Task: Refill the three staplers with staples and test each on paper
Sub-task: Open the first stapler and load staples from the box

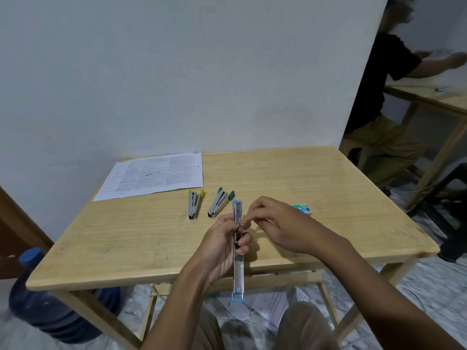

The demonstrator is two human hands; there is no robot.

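Note:
My left hand (222, 245) grips a blue-tipped metal stapler (238, 271), swung fully open into one long strip above the table's front edge. My right hand (275, 224) pinches at the stapler's channel near its middle; a small strip of staples seems to sit between the fingertips, too small to be sure. A yellow-tipped stapler (193, 204) and a green-tipped stapler (219, 202) lie side by side on the wooden table (328, 198), just beyond my hands. A green staple box (303, 208) rests right of my right hand. Printed paper (154, 175) lies at the far left.
A wall stands right behind the table. A blue water jug (53, 306) sits on the floor at the left. Loose papers (265, 306) lie under the table by my knees. Another person (384, 102) sits at a second table at the right.

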